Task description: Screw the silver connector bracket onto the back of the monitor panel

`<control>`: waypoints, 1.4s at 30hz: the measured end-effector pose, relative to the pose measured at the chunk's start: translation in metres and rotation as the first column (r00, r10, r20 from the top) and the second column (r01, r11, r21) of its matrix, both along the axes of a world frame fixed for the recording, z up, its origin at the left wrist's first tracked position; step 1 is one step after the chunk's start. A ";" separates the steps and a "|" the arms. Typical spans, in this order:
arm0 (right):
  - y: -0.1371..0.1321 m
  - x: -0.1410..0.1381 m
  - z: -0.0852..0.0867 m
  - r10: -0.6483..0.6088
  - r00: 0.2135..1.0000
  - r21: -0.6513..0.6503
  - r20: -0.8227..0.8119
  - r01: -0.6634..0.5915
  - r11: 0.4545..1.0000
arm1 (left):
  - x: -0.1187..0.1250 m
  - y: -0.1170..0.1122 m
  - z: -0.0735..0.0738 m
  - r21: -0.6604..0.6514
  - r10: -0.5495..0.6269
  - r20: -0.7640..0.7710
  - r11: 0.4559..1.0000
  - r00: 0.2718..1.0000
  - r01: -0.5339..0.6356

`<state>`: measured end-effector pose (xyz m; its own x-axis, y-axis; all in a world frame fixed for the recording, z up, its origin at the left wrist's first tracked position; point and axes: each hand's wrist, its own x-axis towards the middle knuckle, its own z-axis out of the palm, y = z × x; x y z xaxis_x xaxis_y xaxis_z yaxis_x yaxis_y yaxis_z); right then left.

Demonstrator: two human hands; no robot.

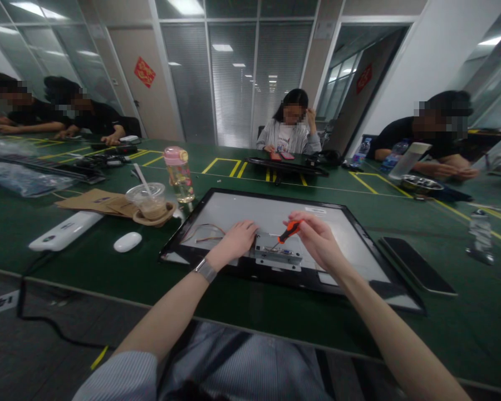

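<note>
A flat display panel (334,228) with a black frame and a pale back lies on the table in front of me. Near its closest long side sits a metal bracket (281,259) with connector ports along it. My right hand (319,236) grips an orange-and-black screwdriver (291,230), its shaft slanting down to the bracket. Whether the tip sits in a screw is too small to tell. Fingers stretched out, my left hand (241,236) lies on the panel just left of the bracket. Thin cables (209,226) run across the panel left of that hand.
Left of the panel are an iced drink cup (148,197), a pink-lidded bottle (178,172), a white mouse-like case (127,241) and a white device (67,231) with a black cable. A dark phone (415,264) lies right. Several people sit around the green table (121,281).
</note>
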<state>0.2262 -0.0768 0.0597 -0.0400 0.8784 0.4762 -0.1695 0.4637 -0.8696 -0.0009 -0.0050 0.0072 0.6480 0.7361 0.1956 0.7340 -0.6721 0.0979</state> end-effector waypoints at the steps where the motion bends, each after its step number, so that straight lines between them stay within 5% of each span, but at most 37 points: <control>1: 0.000 0.000 0.000 -0.003 1.000 0.002 0.007 0.003 1.000 | 0.000 0.000 0.000 -0.002 0.004 0.003 1.000 1.000 -0.004; 31: -0.010 -0.001 0.009 0.156 0.987 -0.104 -0.044 -0.160 0.982 | 0.002 -0.005 0.007 -0.030 0.016 0.002 0.999 1.000 -0.016; 42: -0.004 -0.003 0.005 0.100 0.993 -0.072 -0.067 -0.105 0.992 | 0.001 -0.001 0.003 -0.018 -0.002 0.000 1.000 1.000 0.002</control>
<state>0.2232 -0.0803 0.0647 -0.1037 0.9046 0.4134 -0.2680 0.3748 -0.8875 -0.0004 -0.0060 0.0098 0.6498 0.7379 0.1824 0.7323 -0.6720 0.1099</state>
